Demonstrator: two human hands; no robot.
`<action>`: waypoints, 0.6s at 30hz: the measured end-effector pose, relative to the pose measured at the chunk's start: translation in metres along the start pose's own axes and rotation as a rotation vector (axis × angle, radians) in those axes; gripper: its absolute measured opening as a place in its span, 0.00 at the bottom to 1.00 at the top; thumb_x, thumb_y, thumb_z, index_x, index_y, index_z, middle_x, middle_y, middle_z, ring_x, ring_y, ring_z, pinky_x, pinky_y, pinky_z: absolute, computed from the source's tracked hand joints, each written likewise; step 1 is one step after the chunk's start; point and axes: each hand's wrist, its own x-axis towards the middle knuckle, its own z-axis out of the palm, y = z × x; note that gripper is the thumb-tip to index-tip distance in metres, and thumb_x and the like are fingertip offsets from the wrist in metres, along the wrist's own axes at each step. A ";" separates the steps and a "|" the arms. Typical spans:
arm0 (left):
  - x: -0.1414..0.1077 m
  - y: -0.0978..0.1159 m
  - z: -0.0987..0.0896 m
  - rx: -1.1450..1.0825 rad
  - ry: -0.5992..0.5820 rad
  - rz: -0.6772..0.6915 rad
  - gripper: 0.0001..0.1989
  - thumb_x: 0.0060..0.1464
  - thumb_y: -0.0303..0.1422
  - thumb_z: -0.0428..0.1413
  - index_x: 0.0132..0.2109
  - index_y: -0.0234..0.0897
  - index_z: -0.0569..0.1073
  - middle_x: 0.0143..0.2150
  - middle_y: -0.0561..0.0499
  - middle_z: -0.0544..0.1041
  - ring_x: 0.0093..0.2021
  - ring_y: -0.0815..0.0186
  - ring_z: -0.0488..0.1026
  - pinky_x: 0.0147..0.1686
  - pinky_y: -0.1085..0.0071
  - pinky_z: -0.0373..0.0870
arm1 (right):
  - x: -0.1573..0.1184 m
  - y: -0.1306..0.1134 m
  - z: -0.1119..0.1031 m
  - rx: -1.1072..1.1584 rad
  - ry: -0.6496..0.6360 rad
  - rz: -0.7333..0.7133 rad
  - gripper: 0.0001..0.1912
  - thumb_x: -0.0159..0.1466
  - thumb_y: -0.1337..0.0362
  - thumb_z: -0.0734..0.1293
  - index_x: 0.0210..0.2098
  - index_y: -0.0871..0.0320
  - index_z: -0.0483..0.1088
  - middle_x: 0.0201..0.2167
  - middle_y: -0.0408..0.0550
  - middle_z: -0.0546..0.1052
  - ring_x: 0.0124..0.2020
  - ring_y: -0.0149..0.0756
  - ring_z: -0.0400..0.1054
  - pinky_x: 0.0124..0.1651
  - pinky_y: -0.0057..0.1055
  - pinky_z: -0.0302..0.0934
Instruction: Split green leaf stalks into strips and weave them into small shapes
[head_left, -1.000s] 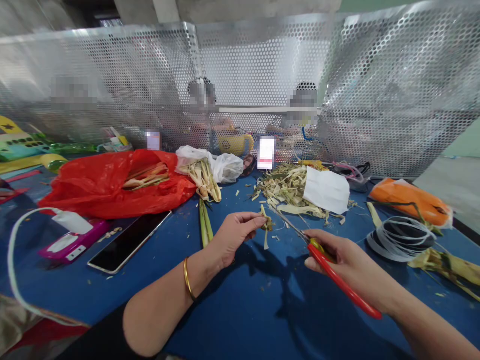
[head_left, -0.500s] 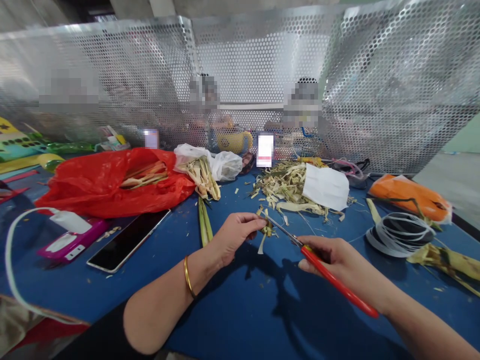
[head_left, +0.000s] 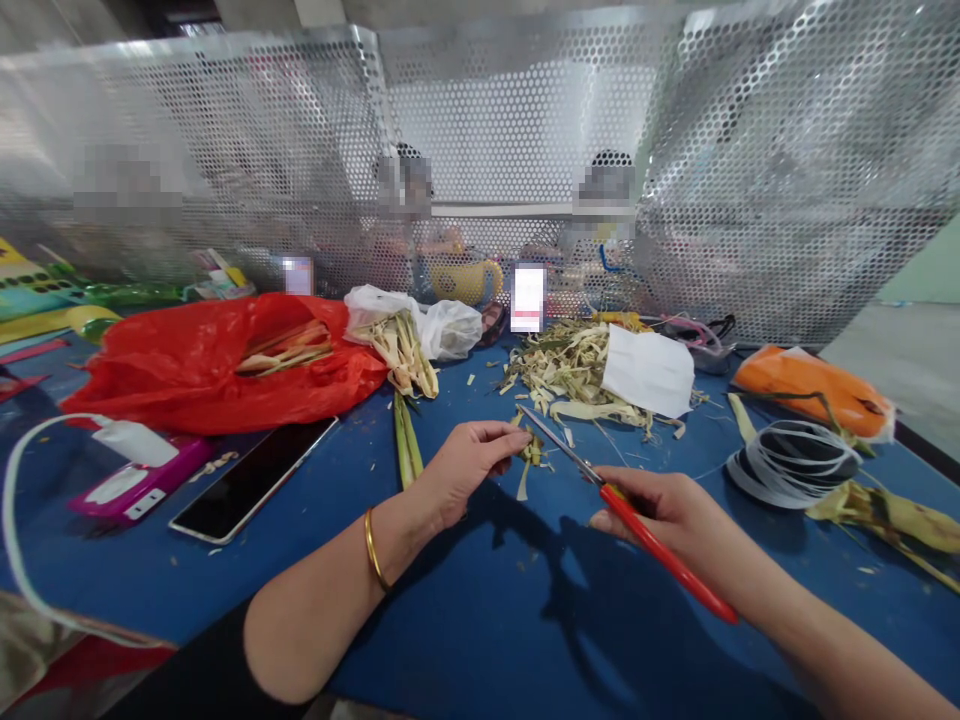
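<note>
Between the thumb and fingertips of my left hand [head_left: 474, 458] is a small greenish piece of dried leaf [head_left: 533, 451], with a pale strip hanging below it. My right hand [head_left: 670, 503] is wrapped round the red handles of a pair of scissors [head_left: 664, 553]. Their metal blades point up and left, with the tips just beside the leaf piece; whether they touch it I cannot tell. Behind both hands lies a heap of dry leaf scraps [head_left: 564, 368], partly under a white sheet of paper [head_left: 649, 371]. A green stalk [head_left: 407, 445] lies by my left wrist.
On the left of the blue table [head_left: 480, 640] are a red plastic bag [head_left: 172, 370] with dry strips, a phone [head_left: 255, 482] and a purple power strip [head_left: 135, 487] with a white cable. A coil of clear line [head_left: 793, 462] and an orange packet [head_left: 814, 388] lie right. A perforated metal screen [head_left: 510, 120] stands behind.
The scissor tips have shifted slightly up and left beside the leaf piece, and the handles have swung a little left. My left hand keeps its pinch. The whole view has drifted slightly.
</note>
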 end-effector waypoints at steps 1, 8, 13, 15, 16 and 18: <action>0.000 0.000 0.000 -0.028 -0.008 -0.004 0.12 0.43 0.39 0.64 0.32 0.33 0.80 0.21 0.55 0.68 0.21 0.75 0.58 0.22 0.76 0.51 | 0.001 0.000 0.000 -0.014 0.031 0.003 0.20 0.54 0.51 0.70 0.40 0.58 0.76 0.22 0.40 0.71 0.25 0.33 0.63 0.27 0.26 0.59; 0.001 -0.001 0.000 -0.220 -0.062 -0.097 0.14 0.41 0.31 0.67 0.38 0.32 0.79 0.32 0.49 0.77 0.27 0.73 0.70 0.29 0.77 0.65 | -0.001 -0.006 -0.002 0.096 0.003 -0.016 0.25 0.57 0.49 0.68 0.46 0.60 0.70 0.24 0.39 0.65 0.25 0.30 0.56 0.27 0.26 0.54; 0.002 0.004 0.000 -0.414 0.067 -0.064 0.09 0.43 0.26 0.64 0.35 0.31 0.76 0.31 0.48 0.78 0.31 0.66 0.76 0.32 0.75 0.70 | -0.008 -0.010 -0.003 0.138 -0.102 -0.043 0.25 0.57 0.53 0.69 0.51 0.58 0.67 0.26 0.40 0.64 0.27 0.30 0.56 0.28 0.25 0.54; 0.003 0.005 -0.001 -0.487 0.099 -0.026 0.07 0.45 0.25 0.63 0.35 0.32 0.76 0.31 0.49 0.79 0.31 0.67 0.77 0.31 0.76 0.71 | -0.010 -0.010 -0.003 0.099 -0.115 -0.029 0.24 0.57 0.54 0.69 0.50 0.57 0.68 0.26 0.39 0.64 0.27 0.30 0.56 0.29 0.24 0.54; 0.004 0.006 -0.001 -0.519 0.114 -0.007 0.07 0.46 0.24 0.62 0.35 0.32 0.75 0.31 0.49 0.79 0.30 0.68 0.76 0.31 0.76 0.71 | -0.011 -0.009 -0.003 0.080 -0.122 -0.016 0.23 0.57 0.55 0.70 0.49 0.56 0.68 0.26 0.39 0.65 0.27 0.30 0.56 0.29 0.24 0.54; 0.005 0.006 -0.001 -0.570 0.148 0.018 0.06 0.47 0.23 0.60 0.35 0.32 0.75 0.32 0.49 0.79 0.30 0.70 0.76 0.31 0.77 0.71 | -0.011 -0.007 -0.002 0.039 -0.131 0.016 0.21 0.56 0.55 0.70 0.47 0.55 0.69 0.27 0.39 0.67 0.28 0.30 0.58 0.30 0.24 0.56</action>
